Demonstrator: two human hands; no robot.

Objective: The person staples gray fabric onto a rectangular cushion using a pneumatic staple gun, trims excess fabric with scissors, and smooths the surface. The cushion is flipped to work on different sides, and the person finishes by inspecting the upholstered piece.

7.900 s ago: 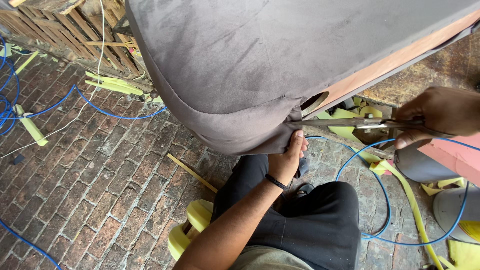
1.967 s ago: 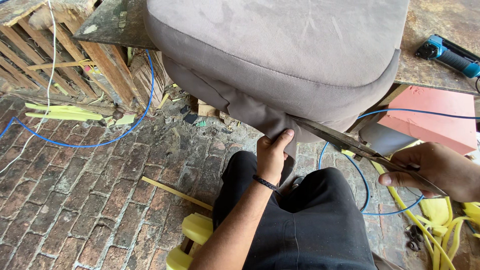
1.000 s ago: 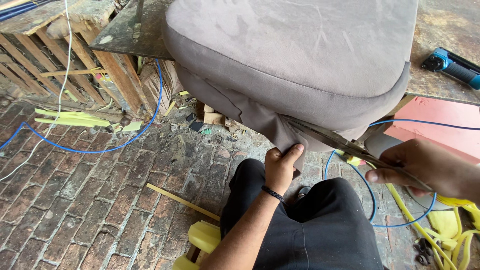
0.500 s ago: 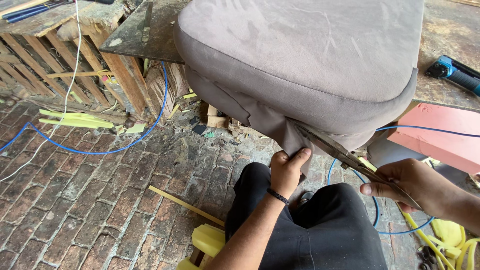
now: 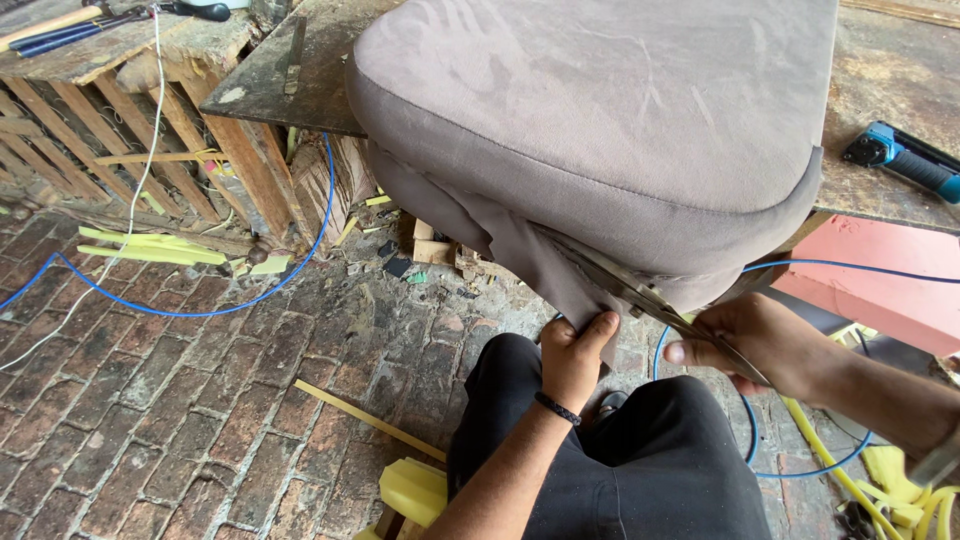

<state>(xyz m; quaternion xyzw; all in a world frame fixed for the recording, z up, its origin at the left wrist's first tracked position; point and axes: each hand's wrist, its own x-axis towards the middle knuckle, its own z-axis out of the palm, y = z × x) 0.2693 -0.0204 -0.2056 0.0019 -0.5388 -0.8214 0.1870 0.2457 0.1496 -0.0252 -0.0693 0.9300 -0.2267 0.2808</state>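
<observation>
I see the left hand (image 5: 572,352) closed on the loose flap of grey fabric (image 5: 560,275) that hangs under the front edge of the cushion (image 5: 600,130); the thumb and fingers pinch the lower end of this flap and keep it pulled down. Just to the right of this pinch, the right hand (image 5: 755,343) is closed around the handles of the large scissors (image 5: 640,292). The blades point up and to the left from the right hand, and they lie against the fabric at the place where the flap meets the underside of the cushion, a little above the left fingers. I cannot tell if the blades are apart or together, because they look like one dark strip from here. The cushion itself rests above both hands, on the wooden workbench (image 5: 270,85), and its front edge goes over the border of the bench. Below the hands I see the person's knees in black trousers (image 5: 620,470). A black band is on the left wrist. Behind the right hand a blue hose (image 5: 800,268) makes a loop, and further up on the bench, well apart from the grip, lies a blue power tool (image 5: 900,160). Left of the left hand, on the brick floor (image 5: 150,400), there are yellow foam scraps (image 5: 150,248).
</observation>
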